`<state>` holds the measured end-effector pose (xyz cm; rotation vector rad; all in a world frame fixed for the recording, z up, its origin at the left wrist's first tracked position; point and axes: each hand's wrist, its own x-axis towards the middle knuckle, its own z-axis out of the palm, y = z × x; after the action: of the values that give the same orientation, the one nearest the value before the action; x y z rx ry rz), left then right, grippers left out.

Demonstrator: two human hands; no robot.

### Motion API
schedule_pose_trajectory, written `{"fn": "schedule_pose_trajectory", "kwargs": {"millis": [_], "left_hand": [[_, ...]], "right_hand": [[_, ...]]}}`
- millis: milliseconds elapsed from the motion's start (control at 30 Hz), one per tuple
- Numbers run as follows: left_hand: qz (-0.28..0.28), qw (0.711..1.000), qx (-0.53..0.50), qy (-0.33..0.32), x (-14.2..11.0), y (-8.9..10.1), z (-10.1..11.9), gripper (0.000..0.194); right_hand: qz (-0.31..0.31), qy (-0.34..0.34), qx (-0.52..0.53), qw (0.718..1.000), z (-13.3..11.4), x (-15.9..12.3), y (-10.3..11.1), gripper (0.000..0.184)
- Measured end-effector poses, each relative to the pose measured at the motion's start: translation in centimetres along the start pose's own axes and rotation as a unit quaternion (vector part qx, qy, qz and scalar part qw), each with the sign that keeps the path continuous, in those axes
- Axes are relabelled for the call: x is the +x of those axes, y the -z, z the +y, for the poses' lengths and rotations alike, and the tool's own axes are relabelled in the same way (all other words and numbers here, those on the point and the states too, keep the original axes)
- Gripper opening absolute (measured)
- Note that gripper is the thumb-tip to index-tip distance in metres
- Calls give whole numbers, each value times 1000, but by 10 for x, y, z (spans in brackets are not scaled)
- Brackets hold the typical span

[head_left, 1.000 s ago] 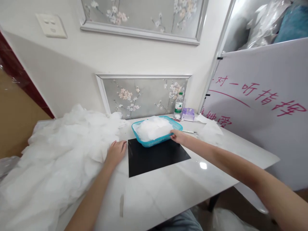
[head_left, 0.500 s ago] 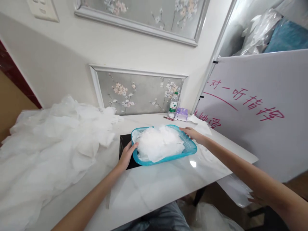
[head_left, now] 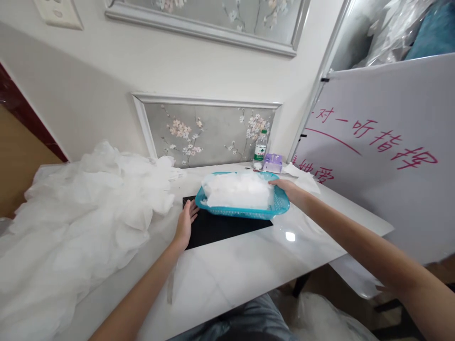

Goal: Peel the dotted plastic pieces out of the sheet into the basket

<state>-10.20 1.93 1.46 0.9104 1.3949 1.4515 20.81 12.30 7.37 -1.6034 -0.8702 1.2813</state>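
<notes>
A teal plastic basket stands on the far part of a black mat, heaped with fluffy white material that hides its inside. My right hand grips the basket's right rim, fingers reaching over it. My left hand lies open at the mat's left edge, fingers spread, a little apart from the basket. To the left of that hand, a large pile of thin white nonwoven fabric spreads over the end of the white marble table.
A water bottle and a purple tissue box stand against the wall behind the basket. White sheets lie to their right. A whiteboard with red writing rises beyond the table's right edge. Plastic bags lie below the table.
My left hand has come off the basket's left rim and rests beside it on the mat. The basket sits farther back, showing more of the black mat in front.
</notes>
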Motion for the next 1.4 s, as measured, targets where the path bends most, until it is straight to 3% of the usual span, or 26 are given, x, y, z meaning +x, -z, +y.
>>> {"fn": "schedule_pose_trajectory", "kwargs": {"millis": [133, 333, 433, 533, 633, 700, 800, 967, 1167, 1267, 1400], "left_hand": [[-2, 999, 36, -20, -2, 0, -3, 52], [-2, 989, 106, -101, 15, 2, -1, 63], [-13, 980, 128, -150, 45, -17, 6, 69], [-29, 969, 139, -200, 73, -50, 13, 68], [-10, 955, 151, -256, 84, -78, 16, 62], [19, 943, 163, -291, 82, -83, 13, 58], [36, 925, 188, -327, 74, -66, 5, 57], [11, 893, 276, -356, 58, -23, -8, 59], [-6, 859, 430, -278, 32, -13, -11, 68], [-11, 865, 435, -249, 25, -10, -9, 66], [17, 926, 293, -237, 32, 0, -10, 50]], "right_hand": [[88, 114, 12, 990, -14, 11, -1, 9], [151, 269, -3, 951, -20, 21, 18, 6], [159, 329, -21, 931, -18, 17, 21, 12], [167, 385, -37, 907, -13, 8, 11, 19], [182, 431, -46, 883, -2, -1, -10, 26], [192, 451, -48, 870, 8, -4, -26, 30], [209, 468, -47, 857, 24, -5, -46, 36], [229, 489, -51, 840, 32, -5, -63, 41], [226, 580, -79, 778, 27, -2, -76, 41], [216, 599, -90, 766, 27, -1, -77, 40], [193, 611, -120, 758, 32, -1, -73, 36]]}}
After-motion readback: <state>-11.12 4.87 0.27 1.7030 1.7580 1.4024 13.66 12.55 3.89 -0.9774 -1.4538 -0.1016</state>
